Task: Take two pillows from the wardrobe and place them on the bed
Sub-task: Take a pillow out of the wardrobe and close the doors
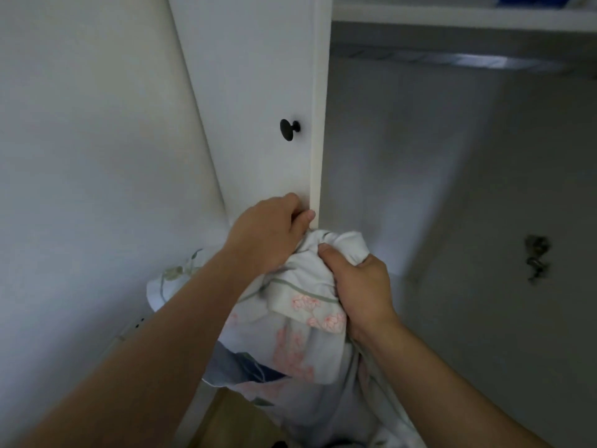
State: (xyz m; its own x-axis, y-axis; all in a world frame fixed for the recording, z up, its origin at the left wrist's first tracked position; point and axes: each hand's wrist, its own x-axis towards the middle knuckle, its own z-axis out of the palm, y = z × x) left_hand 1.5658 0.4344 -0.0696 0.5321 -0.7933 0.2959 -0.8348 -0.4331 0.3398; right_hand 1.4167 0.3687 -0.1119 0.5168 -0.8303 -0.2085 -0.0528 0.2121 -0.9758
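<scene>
Your two bare forearms reach in from the bottom edge. Your right hand (358, 286) bunches the top of a soft white pillow (303, 318) printed with pink flowers and green stems, fingers clenched tight round the cloth. The pillow hangs below those fingers, out in front of the wardrobe, with more flowered cloth showing under your left forearm. Your left hand (268, 234) sits just beside the right fingers, curled, its thumb against the edge of the tall white wardrobe door (252, 92); its fingertips are hidden, so you cannot tell whether they hold cloth. Above the left fingers a round black knob (289, 129) stands on the door. Beyond the right fingers opens the pale wardrobe interior (420, 156), with a white shelf (452, 14) and a shiny metal rail (452, 61) high up. A plain white wall (80, 156) lies left of your fingers, and light wooden floor (232, 421) below them.
</scene>
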